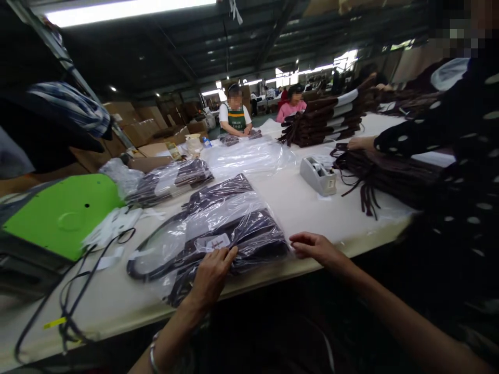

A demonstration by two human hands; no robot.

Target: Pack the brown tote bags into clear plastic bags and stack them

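Observation:
A clear plastic bag (218,223) holding a dark folded item lies at the table's near edge. A white label (212,242) with a red mark is stuck on it. My left hand (212,272) lies flat on the bag just below the label, fingers stretched forward. To the right, my right hand (314,246) rests at the bag's right edge, fingers curled loosely against the plastic; I cannot make out whether it pinches the film.
More bagged dark items (171,179) lie behind. A grey tape dispenser (318,175) stands mid-table. A green panel (62,213) and black cords (74,291) occupy the left. A person in a dotted sleeve (429,130) handles dark stacked bags (390,174) at right. Two people sit at the far end.

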